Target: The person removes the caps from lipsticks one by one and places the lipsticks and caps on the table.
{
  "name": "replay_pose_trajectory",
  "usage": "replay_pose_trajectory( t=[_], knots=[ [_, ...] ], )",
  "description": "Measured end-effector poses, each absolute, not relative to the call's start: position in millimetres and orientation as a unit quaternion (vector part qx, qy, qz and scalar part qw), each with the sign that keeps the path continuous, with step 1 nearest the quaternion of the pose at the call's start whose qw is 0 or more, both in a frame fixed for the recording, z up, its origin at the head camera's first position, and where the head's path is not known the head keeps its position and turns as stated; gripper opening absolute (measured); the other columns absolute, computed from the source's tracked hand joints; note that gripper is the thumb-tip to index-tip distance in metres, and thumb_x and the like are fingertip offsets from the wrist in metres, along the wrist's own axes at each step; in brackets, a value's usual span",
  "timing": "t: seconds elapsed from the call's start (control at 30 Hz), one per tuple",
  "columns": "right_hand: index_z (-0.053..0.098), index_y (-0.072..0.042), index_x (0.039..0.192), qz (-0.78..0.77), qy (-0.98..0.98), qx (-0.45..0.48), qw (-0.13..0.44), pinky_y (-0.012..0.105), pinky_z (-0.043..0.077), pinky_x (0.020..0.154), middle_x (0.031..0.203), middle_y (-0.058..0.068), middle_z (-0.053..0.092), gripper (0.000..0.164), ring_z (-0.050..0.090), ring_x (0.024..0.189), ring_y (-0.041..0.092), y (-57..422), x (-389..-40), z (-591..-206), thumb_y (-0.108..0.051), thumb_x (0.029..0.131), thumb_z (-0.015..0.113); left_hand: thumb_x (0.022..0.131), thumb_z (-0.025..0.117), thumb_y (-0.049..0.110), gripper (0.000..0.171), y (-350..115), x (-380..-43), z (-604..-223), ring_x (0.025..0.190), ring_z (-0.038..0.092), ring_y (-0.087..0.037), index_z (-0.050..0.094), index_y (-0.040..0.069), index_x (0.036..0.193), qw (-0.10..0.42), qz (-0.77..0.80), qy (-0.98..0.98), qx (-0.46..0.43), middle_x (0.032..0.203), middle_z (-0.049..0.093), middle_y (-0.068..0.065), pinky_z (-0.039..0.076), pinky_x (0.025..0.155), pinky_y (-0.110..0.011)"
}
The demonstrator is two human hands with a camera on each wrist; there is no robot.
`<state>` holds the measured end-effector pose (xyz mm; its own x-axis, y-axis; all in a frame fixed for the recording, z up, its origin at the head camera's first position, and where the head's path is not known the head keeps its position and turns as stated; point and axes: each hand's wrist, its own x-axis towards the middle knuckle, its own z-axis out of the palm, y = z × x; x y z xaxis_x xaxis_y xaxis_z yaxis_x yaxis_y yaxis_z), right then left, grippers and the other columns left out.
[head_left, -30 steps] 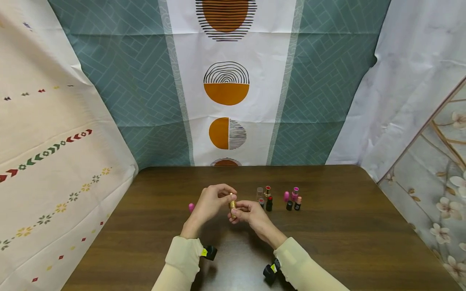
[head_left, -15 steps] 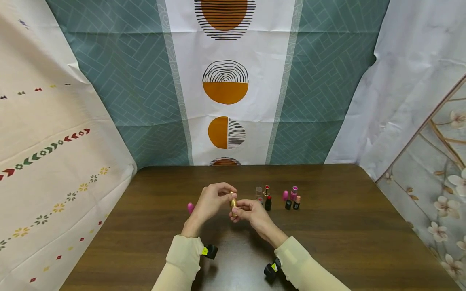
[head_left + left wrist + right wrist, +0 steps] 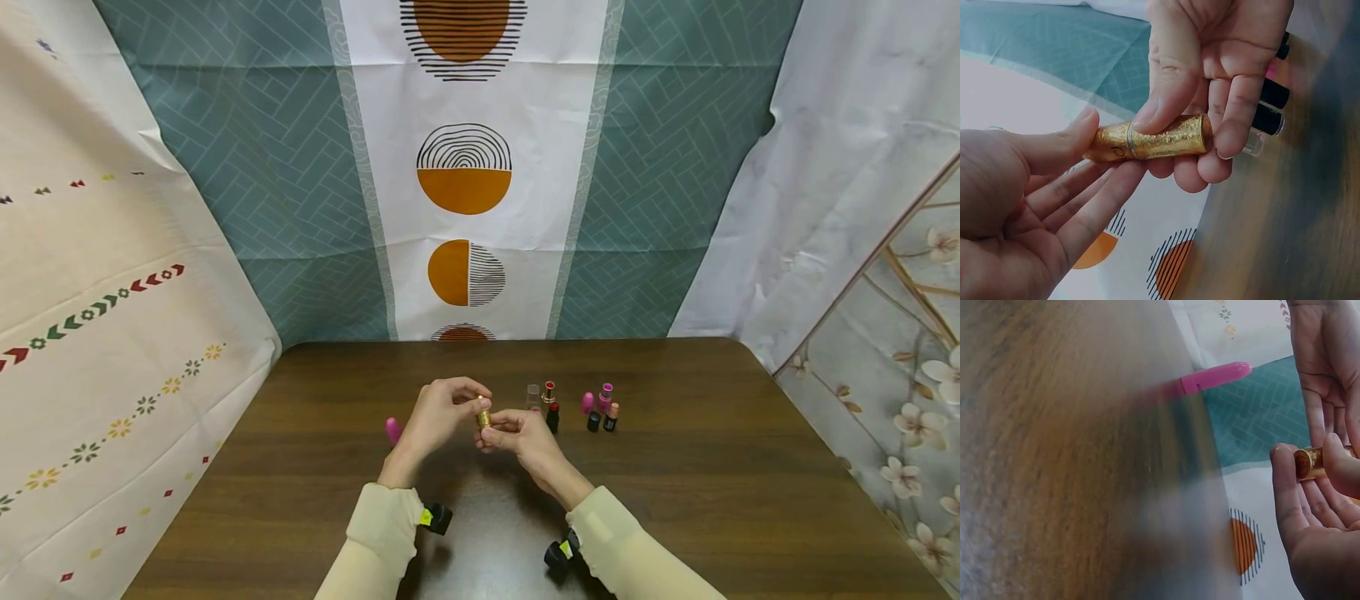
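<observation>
A gold lipstick tube (image 3: 1172, 139), with a thin seam ring around it, is held between both hands above the table. In the head view my left hand (image 3: 438, 412) pinches its upper end between thumb and fingers. My right hand (image 3: 528, 442) grips the lower end from the right. Up close in the left wrist view, the left thumb and fingers press the shorter part while the right thumb lies over the longer part by the ring. The tube's flat round end (image 3: 1302, 464) shows beyond the right thumb in the right wrist view. The two parts meet at the ring.
Right of the hands on the brown table (image 3: 675, 500) stand a clear cap (image 3: 533, 395), a red lipstick (image 3: 553, 417), a pink cap (image 3: 588, 403), a magenta lipstick tube (image 3: 606, 397), a small black cap (image 3: 594, 422) and a peach lipstick (image 3: 611, 417). A pink tube (image 3: 393, 429) stands left.
Both hands and the gold lipstick tube have shifted very slightly right and up in the head view. Both hands keep their hold on it.
</observation>
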<state>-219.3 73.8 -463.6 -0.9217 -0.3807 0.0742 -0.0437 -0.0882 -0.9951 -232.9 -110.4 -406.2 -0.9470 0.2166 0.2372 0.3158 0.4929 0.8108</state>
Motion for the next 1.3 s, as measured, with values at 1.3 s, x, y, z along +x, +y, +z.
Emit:
replay_pose_trajectory(
  t=[1.3],
  knots=[
    [0.065,0.013,0.123,-0.632,0.759,-0.145,0.059,0.049,0.057,0.093,0.11,0.024,0.075,0.033,0.075,0.1,0.033,106.6,-239.5,-440.3,-0.006,0.098,0.073,0.095,0.077,0.015,0.02,-106.1,-248.8,-401.5,0.089,0.074,-0.018,0.076,0.01,0.115,0.077,-0.537,-0.833,-0.112,0.1,0.079,-0.003,0.059,0.085,-0.043]
  ],
)
